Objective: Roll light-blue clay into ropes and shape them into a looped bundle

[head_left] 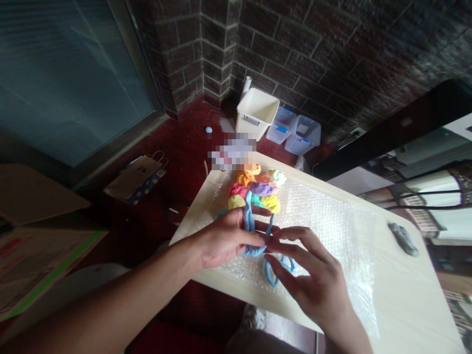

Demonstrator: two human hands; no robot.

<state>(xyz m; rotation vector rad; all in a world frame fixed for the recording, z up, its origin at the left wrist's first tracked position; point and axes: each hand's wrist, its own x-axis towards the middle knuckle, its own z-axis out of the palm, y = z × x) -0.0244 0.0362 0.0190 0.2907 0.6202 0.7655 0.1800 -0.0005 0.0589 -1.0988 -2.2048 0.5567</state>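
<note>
A blue strand (250,211), which looks like soft modelling clay, is draped over the fingers of my left hand (228,233) in upright lengths and a fold at the bottom. My left thumb presses on it. My right hand (309,270) has its fingertips pinched at the strand's right side, close to my left fingers. A loop of the same blue strand (272,275) hangs below, by my right thumb. Just beyond my hands lie several soft lumps in orange, red, yellow, green and purple (262,189); my left hand hides some of them.
Bubble wrap (332,226) covers part of the pale table (413,280). A grey lump (402,239) lies at the table's right. On the floor stand a white bin (256,115), clear boxes (304,137) and a paper bag (134,177). Cardboard boxes (40,250) are at left.
</note>
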